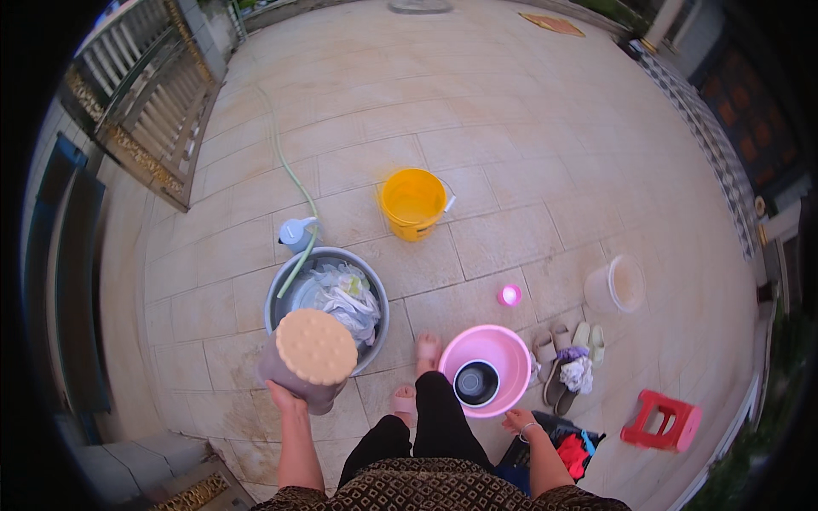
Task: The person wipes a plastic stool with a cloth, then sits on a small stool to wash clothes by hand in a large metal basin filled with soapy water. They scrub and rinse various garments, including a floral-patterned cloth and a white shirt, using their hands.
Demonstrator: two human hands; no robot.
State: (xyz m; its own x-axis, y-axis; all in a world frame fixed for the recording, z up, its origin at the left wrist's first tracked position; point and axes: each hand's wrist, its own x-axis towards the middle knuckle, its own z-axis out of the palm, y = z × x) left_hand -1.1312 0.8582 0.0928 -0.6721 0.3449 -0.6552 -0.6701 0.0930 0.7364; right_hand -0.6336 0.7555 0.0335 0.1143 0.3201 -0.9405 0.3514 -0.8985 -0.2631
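My left hand [285, 397] holds a small plastic stool [316, 347] with a round, biscuit-like peach top and mauve sides. It covers part of the rim of a grey basin [385, 300], where wet cloth [348, 306] lies. A green hose [291, 169] ends inside that basin. My right hand [519, 421] hangs just below the rim of a pink basin [527, 377], fingers loosely bent and nothing seen in them. Inside the pink basin sits a dark bowl [476, 383] with a white rim. Beside my right hand is a black crate [543, 419] with red cloth [572, 455].
A yellow bucket [414, 201] stands ahead, a blue jug [297, 234] behind the grey basin. To the right are a pink cup [510, 295], several slippers [561, 338], a pale bucket [604, 284] and a red stool [661, 421]. An open gate [153, 121] stands at upper left.
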